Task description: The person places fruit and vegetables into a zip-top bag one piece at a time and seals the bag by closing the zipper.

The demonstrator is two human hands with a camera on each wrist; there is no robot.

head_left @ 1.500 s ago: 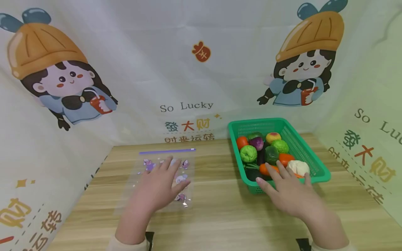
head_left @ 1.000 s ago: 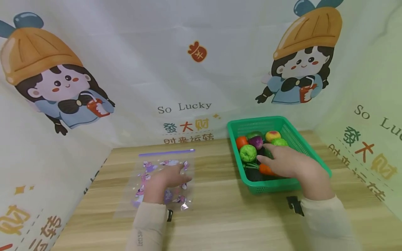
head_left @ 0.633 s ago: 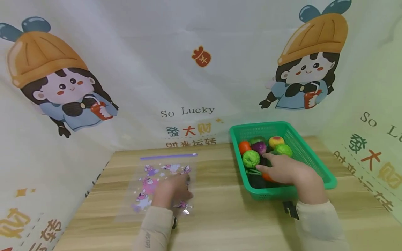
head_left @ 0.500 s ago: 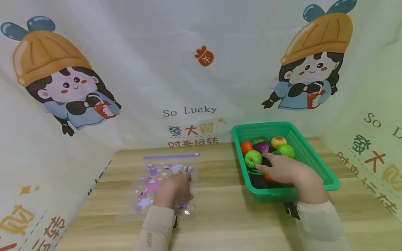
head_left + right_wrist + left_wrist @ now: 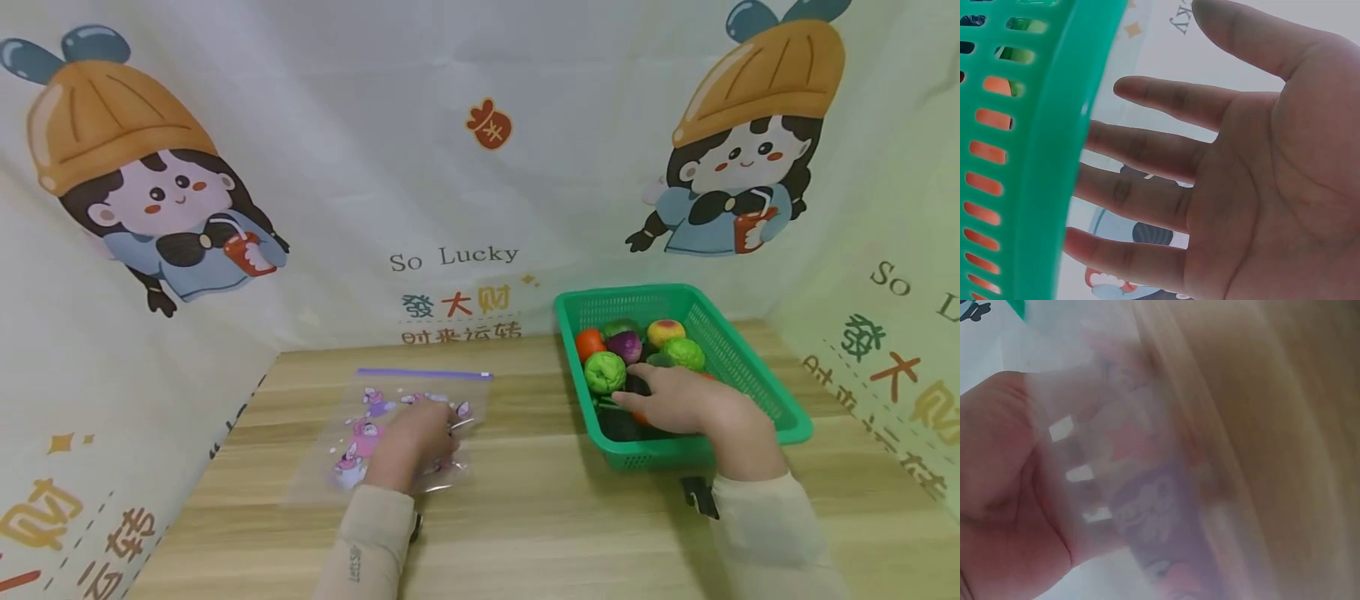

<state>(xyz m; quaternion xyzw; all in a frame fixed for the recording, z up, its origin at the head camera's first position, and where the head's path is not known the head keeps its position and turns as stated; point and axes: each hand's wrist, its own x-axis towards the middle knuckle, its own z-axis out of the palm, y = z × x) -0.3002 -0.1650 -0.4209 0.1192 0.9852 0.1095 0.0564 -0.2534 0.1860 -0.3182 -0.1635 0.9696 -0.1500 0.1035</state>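
One left hand [image 5: 417,435] pinches printed bag [image 5: 362,440] | right hand [image 5: 686,402] outspread over green basket [image 5: 652,456]

Cannot see into part of the basket [image 5: 652,452], hidden by the right hand [image 5: 684,400]. Cannot clearly make out the plastic bag [image 5: 1154,512], blurred in the left wrist view. Cannot fully read the sleeve's small lettering [image 5: 355,564].

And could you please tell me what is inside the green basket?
In the basket I see a red-orange vegetable, a purple vegetable, two light-green leafy heads, a yellow-red fruit and darker pieces. What lies beneath the right grip, or deeper, is covered.
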